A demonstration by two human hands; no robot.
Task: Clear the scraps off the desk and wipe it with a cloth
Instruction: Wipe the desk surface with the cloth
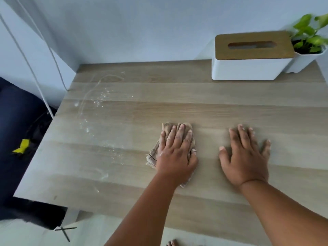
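A cloth point(156, 155) is pressed to the desk point(124, 192) by the left hand point(175, 153), fingers straight; the right hand point(246, 157) is laid flat, fingers spread.

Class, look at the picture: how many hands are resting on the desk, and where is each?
2. The left hand presses flat on the cloth near the middle of the desk. The right hand lies flat on bare wood beside it.

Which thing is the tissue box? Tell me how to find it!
Look at the far right corner of the pale wooden desk, by the wall. The white rectangular tissue box stands there beside a green leafy plant in a white pot. Only the box has a flat brown wooden lid with a long slot.
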